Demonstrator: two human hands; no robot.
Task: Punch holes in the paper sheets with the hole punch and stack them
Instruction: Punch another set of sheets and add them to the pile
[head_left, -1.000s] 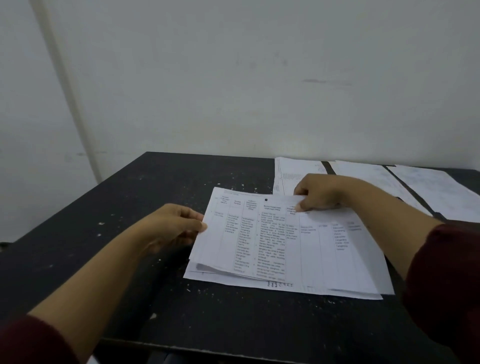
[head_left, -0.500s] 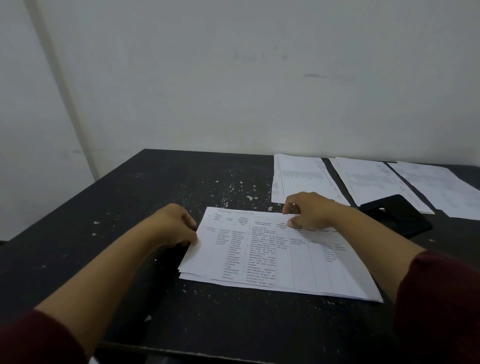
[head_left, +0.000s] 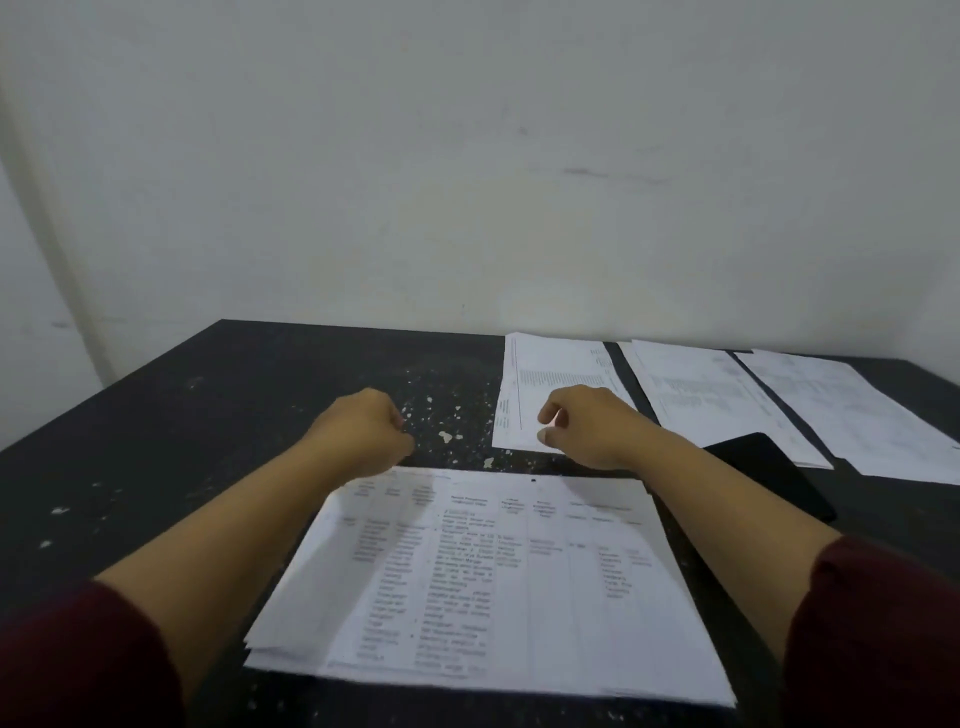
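Now both hands empty: left hand (head_left: 363, 431) loosely curled, right hand (head_left: 582, 423) fingers relaxed over next sheet (head_left: 540, 384). Thin, floppy, slippery paper; I'd pinch its near edge. Stack (head_left: 493, 582) below wrists.

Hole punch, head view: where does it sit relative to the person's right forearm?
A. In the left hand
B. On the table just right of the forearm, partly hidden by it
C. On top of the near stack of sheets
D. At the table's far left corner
B: the black hole punch lies on the table just right of the right forearm, which covers its near left edge, and no hand touches it.
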